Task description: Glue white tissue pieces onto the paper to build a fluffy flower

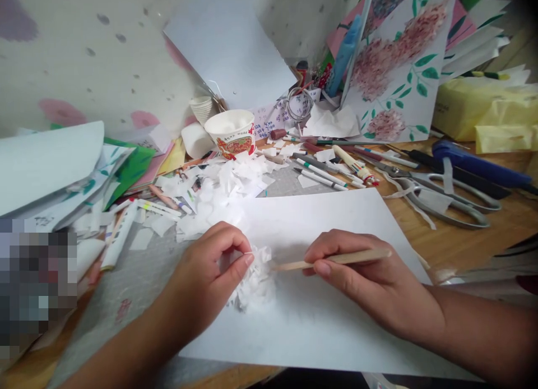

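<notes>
Between thumb and forefinger, my left hand [222, 263] pinches a small white paper piece [262, 254]. Beneath it, a clump of crumpled white paper bits [252, 291] sits on a large white sheet [336, 316]. My right hand [357, 271] is closed around a flat wooden stick [357, 256], held almost level like a pen. The stick's tip points left, close to the clump; whether it touches the paper I cannot tell. The sheet lies flat on a grey mat [138, 288].
Torn paper scraps [227, 181] are heaped behind my left hand, with a paper bowl [231, 131] beyond. Markers [321, 173] and metal scissors [445, 195] lie to the right. A floral painting [403, 69] stands at the back right. Stacked papers [50, 165] fill the left side.
</notes>
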{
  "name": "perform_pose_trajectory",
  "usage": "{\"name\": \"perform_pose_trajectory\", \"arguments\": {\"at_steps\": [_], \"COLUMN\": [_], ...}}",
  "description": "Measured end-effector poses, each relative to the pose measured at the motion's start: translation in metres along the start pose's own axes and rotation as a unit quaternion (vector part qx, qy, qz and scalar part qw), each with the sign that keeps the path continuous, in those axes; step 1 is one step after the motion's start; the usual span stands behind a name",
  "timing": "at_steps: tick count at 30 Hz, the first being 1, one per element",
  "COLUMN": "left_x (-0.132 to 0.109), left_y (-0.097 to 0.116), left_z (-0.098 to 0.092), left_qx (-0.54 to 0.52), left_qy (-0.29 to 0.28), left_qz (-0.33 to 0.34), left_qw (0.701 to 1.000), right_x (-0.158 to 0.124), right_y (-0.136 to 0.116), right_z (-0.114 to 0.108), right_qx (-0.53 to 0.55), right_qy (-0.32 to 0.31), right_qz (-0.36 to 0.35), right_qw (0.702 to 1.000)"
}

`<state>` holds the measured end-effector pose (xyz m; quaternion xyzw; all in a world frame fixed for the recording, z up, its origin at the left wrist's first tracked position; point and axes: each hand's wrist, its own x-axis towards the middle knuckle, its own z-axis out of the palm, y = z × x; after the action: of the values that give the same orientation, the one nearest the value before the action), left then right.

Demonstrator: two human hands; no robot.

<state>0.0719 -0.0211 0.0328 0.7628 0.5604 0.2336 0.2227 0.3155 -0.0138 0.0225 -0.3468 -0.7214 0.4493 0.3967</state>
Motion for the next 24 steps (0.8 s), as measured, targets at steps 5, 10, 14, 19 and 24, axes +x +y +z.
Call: {"name": "perform_pose_trajectory", "arguments": {"at_steps": [5,10,14,19,24], "left_x": [-0.002,-0.005,-0.008,-0.013,-0.015], "left_y": [0.002,0.005,0.007,0.008,0.008], "left_z": [-0.001,0.002,0.006,0.009,0.006], "left_qx": [0.008,0.011,0.039,0.105,0.154], "left_qy": [-0.003,0.016,0.018,0.01,0.005], "left_qz": [0.004,0.008,0.036,0.089,0.138], "left_qw": [1.0,1.0,0.998,0.99,0.978], "right_x": [-0.001,-0.004,-0.004,-0.004,-0.007], "right_y": [0.001,0.0,-0.001,0.0,0.002], "right_z": [0.001,0.002,0.002,0.002,0.002], "right_qx": [0.0,0.01,0.0,-0.039,-0.036], "right_qy": [-0.028,-0.091,-0.126,-0.159,-0.154], "right_qz": [-0.018,-0.104,-0.154,-0.194,-0.194], "right_qw": [0.999,0.99,0.98,0.967,0.968]}}
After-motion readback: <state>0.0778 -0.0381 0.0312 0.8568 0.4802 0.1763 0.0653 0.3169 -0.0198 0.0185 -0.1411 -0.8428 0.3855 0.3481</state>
